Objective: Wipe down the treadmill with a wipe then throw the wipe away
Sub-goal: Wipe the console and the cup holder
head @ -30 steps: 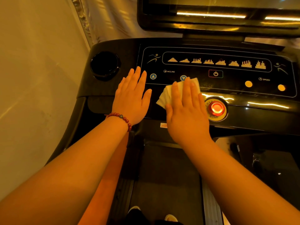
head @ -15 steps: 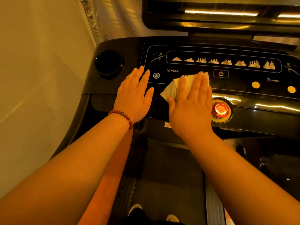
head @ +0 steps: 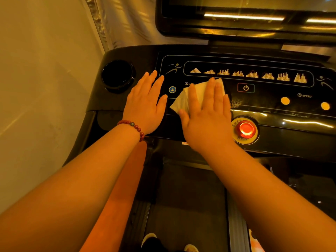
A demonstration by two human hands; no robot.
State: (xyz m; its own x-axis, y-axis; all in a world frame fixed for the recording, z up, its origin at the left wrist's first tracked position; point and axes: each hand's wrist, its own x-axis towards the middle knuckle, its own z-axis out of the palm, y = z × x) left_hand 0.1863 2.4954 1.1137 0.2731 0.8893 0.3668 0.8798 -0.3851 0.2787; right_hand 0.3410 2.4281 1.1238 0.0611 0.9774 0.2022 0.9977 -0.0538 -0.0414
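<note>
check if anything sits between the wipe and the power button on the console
Nothing visible does. The right hand presses the wipe flat on the console, and only bare dark panel lies between the wipe and the power button.

Two hands, one wipe, one stop button, two yellow buttons (far right), eight program icons.

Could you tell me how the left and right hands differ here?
The left hand wears a bead bracelet; the right hand has a bare wrist. The left hand rests directly on the console; the right hand presses the wipe onto it. Both lie flat, fingers straight.
</note>
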